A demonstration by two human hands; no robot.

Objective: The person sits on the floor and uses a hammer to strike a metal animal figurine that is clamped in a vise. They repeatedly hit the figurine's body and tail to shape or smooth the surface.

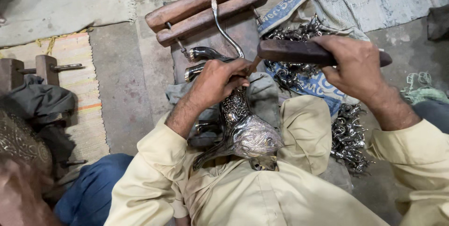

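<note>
at the left edge of the floor lies a striped mat (79,90) with a small wooden block vise (28,69) on it. toward the middle, the left hand (217,82) is curled tight around the neck of a silver metal animal figure (245,130), which rests on the person's lap over a grey cloth (262,95). the figure's long axis runs from its heavy head near the person's chest away toward the curved legs (201,60) that point at the wooden clamp (206,8) at the far side of the floor. the left hand sits on the figure itself, so it is the nearer one. just right of it, the right hand (355,69) is closed around a dark wooden-handled tool (304,52), held crosswise to the figure, its thin tip meeting the metal beside the left fingers. further right, a heap of small shiny metal pieces (348,137) lies on the floor by the right forearm.
</note>
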